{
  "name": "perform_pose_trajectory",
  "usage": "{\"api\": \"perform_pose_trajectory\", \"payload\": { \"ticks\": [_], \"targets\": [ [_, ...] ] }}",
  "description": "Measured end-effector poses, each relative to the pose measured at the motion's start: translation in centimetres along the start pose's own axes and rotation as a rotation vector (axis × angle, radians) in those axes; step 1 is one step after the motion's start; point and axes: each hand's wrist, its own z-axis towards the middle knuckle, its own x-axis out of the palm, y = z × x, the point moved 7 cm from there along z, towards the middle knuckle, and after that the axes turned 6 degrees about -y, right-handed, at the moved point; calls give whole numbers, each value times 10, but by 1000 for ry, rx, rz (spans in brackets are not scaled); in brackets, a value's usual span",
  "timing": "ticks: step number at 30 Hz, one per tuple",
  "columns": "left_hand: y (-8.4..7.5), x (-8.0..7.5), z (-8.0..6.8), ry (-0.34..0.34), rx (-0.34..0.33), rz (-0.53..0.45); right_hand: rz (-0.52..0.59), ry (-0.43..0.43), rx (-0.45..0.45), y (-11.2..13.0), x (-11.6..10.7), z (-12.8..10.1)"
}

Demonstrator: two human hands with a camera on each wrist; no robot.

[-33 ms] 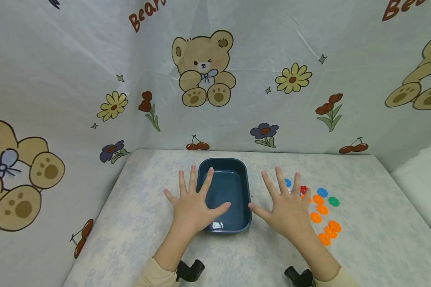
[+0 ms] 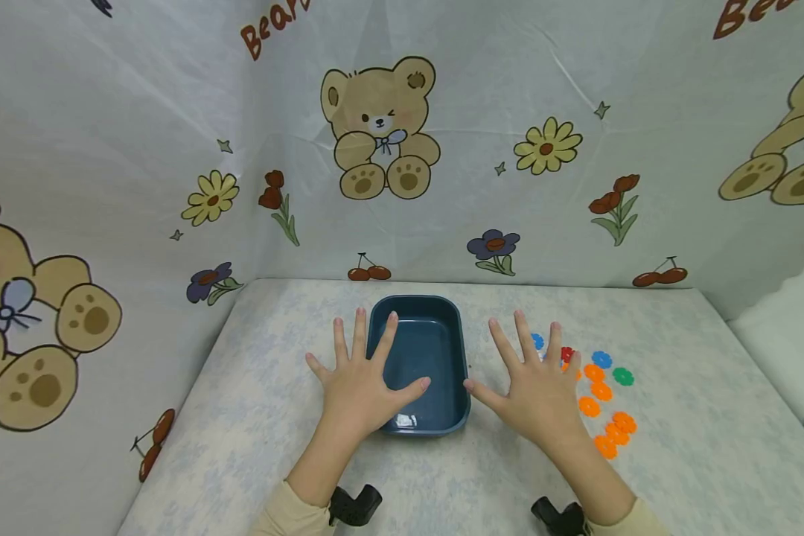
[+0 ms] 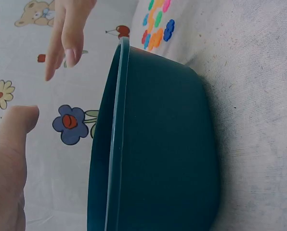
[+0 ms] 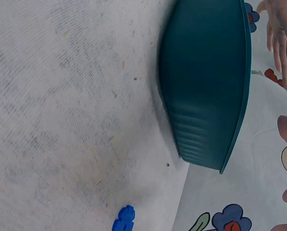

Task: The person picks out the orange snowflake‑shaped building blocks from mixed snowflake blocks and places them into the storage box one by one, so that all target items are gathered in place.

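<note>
A dark blue-green rectangular tub (image 2: 432, 357) stands upright on the table with a bare floor inside. My left hand (image 2: 358, 387), fingers spread wide, hovers over its left side and grips nothing; the thumb crosses in front of the tub's interior. To the right of the tub, my right hand (image 2: 539, 394) is spread the same way, thumb tip by the tub's right rim. Beneath and beyond that hand lie flower-shaped plastic pieces: several orange pieces (image 2: 589, 406), a green piece (image 2: 623, 376), a red piece (image 2: 566, 353) and blue pieces (image 2: 601, 359). The right hand hides some of them.
The table is covered by a pale mottled cloth (image 2: 241, 447). Behind and to the left hangs a white sheet (image 2: 469, 89) printed with bears and flowers. Black wrist mounts (image 2: 355, 506) sit at both cuffs.
</note>
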Motion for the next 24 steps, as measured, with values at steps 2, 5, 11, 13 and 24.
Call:
{"api": "perform_pose_trajectory", "payload": {
  "ticks": [2,5,11,13,24],
  "targets": [
    [0,-1,-1,-2,0,4,3,0,2,-1,0,0],
    [1,-1,-2,-1,5,5,12,-7,1,-5,1,-1],
    [6,6,-8,-1,25,-29,70,8,3,-22,3,-4],
    [10,10,-11,1,26,-60,90,23,14,-31,3,-6],
    [37,43,-31,101,-29,-396,135,141,76,-105,21,-12]
  ]
}}
